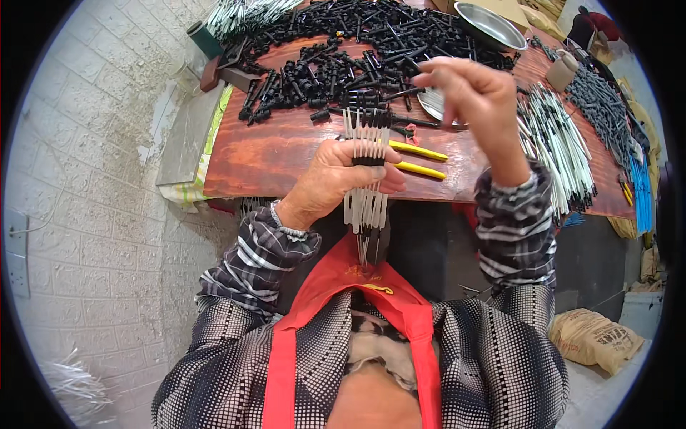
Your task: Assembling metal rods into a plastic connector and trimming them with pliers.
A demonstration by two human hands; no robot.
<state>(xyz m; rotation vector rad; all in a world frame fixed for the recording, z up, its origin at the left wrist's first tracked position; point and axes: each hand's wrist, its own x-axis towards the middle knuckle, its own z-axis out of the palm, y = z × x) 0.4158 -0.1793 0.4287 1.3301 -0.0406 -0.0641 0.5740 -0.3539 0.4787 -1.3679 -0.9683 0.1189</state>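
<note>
In my left hand is a bundle of slim whitish plastic rods with black middles, held upright and fanned side by side. The thumb presses across the black band. Several rods have black tips at the top. My right hand is raised to the right, over the edge of the black heap, its fingers curled and smeared by motion. Whether it holds anything is unclear. Behind my left hand lie pliers with yellow handles, partly hidden. A white dish is partly covered by my right hand.
A large heap of black plastic parts spreads over the reddish wooden table. White rods with black ends lie at the right, beside grey parts. A metal bowl stands at the back. A sack lies on the floor.
</note>
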